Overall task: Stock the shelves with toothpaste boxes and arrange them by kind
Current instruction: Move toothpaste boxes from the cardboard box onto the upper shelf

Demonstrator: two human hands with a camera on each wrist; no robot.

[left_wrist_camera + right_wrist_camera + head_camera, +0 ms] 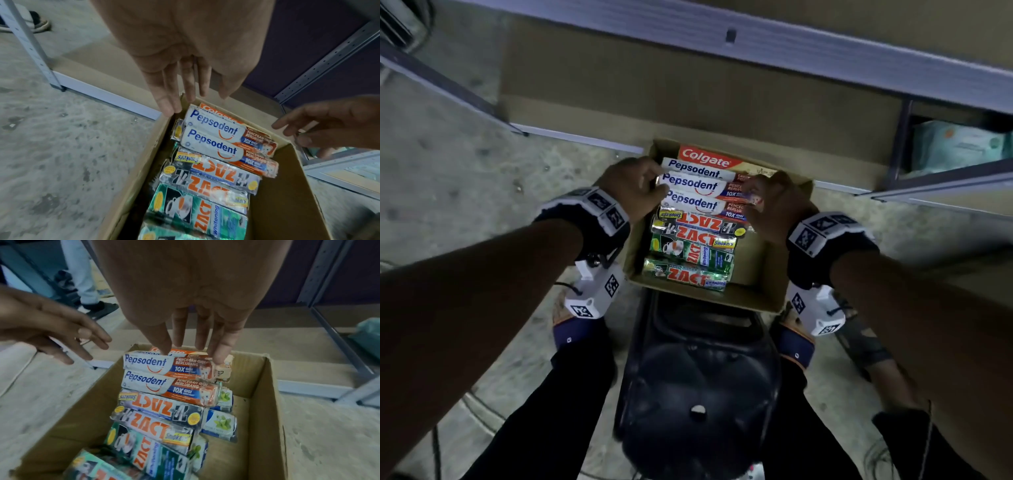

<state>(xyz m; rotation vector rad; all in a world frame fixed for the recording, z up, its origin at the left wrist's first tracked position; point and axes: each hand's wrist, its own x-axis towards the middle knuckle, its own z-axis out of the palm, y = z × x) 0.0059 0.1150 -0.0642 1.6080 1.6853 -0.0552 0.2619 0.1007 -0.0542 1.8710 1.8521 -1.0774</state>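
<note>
An open cardboard carton (767,270) holds toothpaste boxes lying flat in a row. A red Colgate box (705,157) lies farthest, then three white Pepsodent boxes (690,185), then several silver and green Zact boxes (698,236). My left hand (633,186) is at the left ends of the Pepsodent boxes (213,128), its fingers (168,97) straight over the carton's corner. My right hand (774,202) is at their right ends, and its straight fingertips (220,353) touch the far Pepsodent box (148,363). Neither hand grips anything. Blue-white mint boxes (222,423) lie underneath.
The carton rests on a black stool (698,377) between my legs. A brown bottom shelf board (688,96) with grey metal rails (825,51) lies just beyond it. Teal packs (959,147) sit on the shelf to the right. Another person's legs (82,280) stand at the left.
</note>
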